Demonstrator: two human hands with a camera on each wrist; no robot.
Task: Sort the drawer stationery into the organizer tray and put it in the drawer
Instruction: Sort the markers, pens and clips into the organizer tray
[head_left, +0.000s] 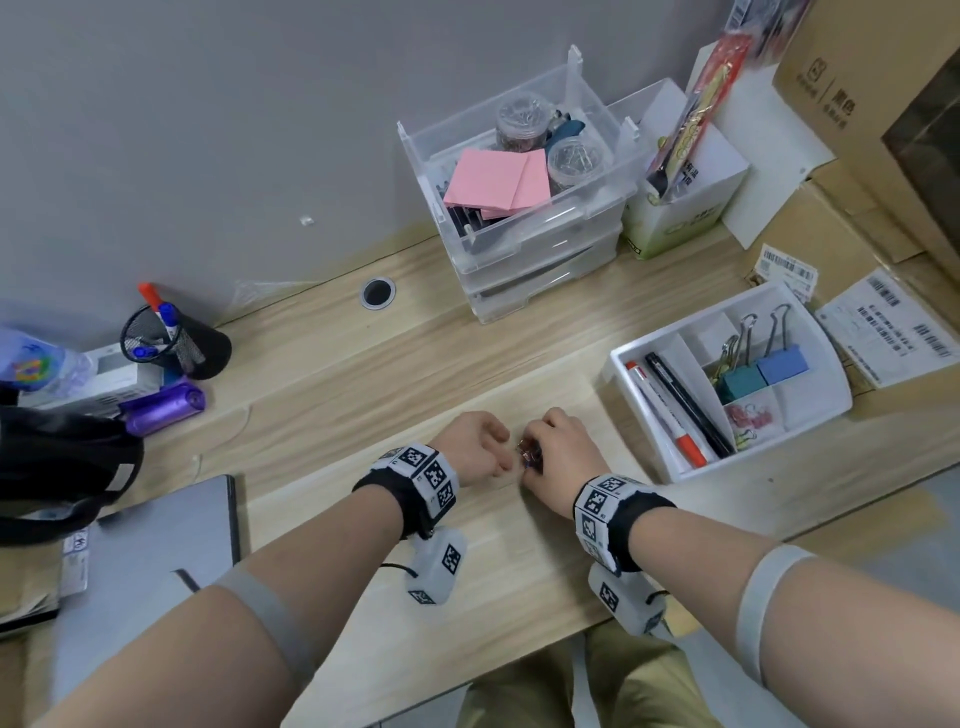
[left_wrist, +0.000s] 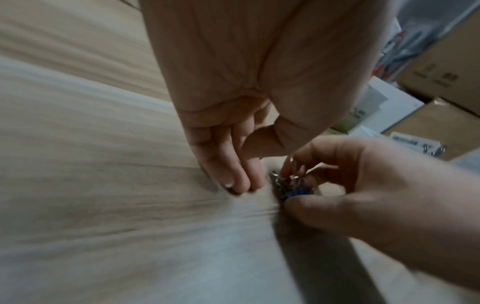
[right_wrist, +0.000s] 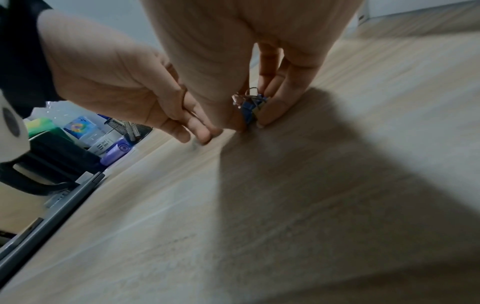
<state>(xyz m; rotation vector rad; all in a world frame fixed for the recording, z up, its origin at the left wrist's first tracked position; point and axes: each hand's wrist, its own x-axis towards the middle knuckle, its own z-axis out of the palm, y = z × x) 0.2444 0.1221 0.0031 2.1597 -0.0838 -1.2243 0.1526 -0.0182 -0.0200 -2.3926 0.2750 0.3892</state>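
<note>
My right hand (head_left: 531, 453) pinches a small bunch of mini binder clips (head_left: 526, 457), blue with wire handles, down on the wooden desk (head_left: 363, 395). In the right wrist view the thumb and fingers of that hand (right_wrist: 248, 123) close round the clips (right_wrist: 248, 108). Just left of them, my left hand (head_left: 500, 463) holds nothing, its straight fingertips (left_wrist: 240, 183) touching the desk. The white organizer tray (head_left: 618, 358) sits to the right with two markers (head_left: 670, 415), big binder clips (head_left: 763, 369) and small pink clips (head_left: 748, 415). At the back stands the clear drawer unit (head_left: 566, 218), its top drawer open.
The open drawer holds pink sticky notes (head_left: 493, 182) and jars of clips (head_left: 571, 161). A mesh pen cup (head_left: 208, 348), purple roll (head_left: 163, 408), black bag (head_left: 62, 467) and grey laptop (head_left: 156, 545) lie left. Cardboard boxes (head_left: 857, 156) and labelled parcels (head_left: 888, 327) crowd the right.
</note>
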